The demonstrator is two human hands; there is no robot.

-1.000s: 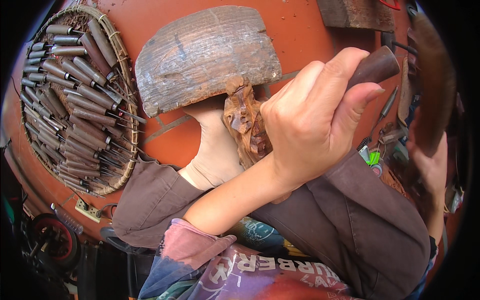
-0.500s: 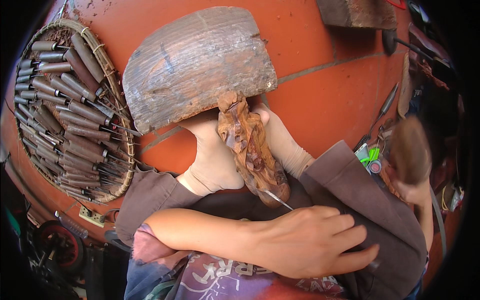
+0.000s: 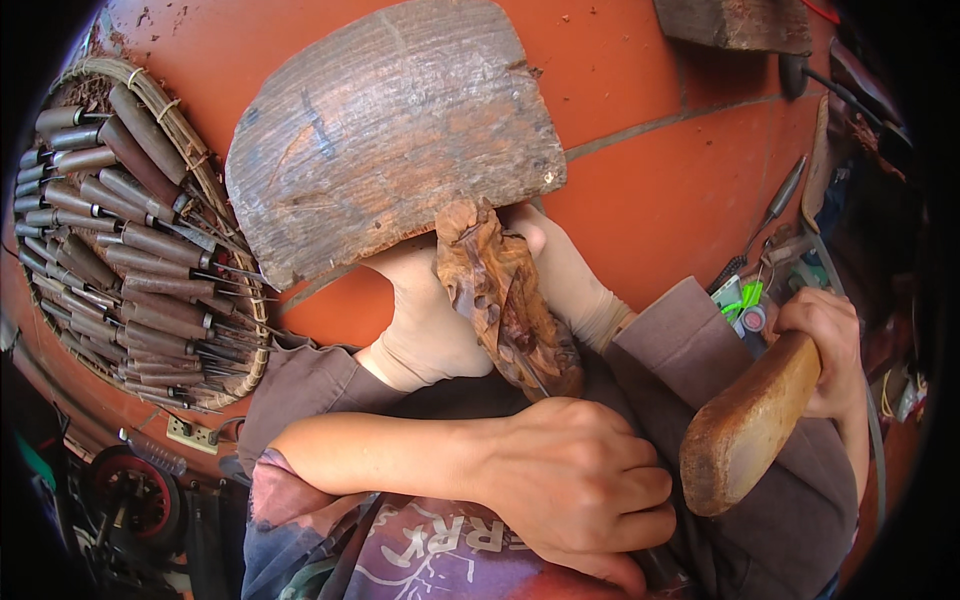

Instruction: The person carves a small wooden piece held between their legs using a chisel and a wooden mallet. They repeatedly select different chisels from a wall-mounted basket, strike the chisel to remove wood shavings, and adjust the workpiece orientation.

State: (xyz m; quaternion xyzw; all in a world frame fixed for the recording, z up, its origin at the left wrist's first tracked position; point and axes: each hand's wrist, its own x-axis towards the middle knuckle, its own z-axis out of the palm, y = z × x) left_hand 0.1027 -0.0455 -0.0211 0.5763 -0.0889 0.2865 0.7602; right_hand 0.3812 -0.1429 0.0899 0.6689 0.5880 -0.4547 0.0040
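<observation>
My left hand [image 3: 580, 490] is closed round a chisel, its forearm lying across my lap. The chisel's thin blade [image 3: 538, 384] meets the lower end of a brown wood carving [image 3: 505, 300], and much of the tool is hidden by my fist. On the right, my right hand [image 3: 825, 335] grips a wooden mallet [image 3: 755, 425], its thick head pointing down and left, apart from my left hand. My feet [image 3: 425, 320] in beige socks flank the carving. Its upper end rests against a large grey-brown wood block [image 3: 400, 140].
A woven basket [image 3: 262, 350] full of wooden-handled carving tools stands at the left. Below it lie a power strip [image 3: 190, 434] and a red-rimmed wheel [image 3: 135, 500]. Another wood block [image 3: 735, 25] sits far right on the orange tiles, with a dark-handled tool [image 3: 787, 190] nearer.
The mallet has swung down and left, closer to my left hand. My left hand has shifted left, and the chisel has turned steeper against the carving.
</observation>
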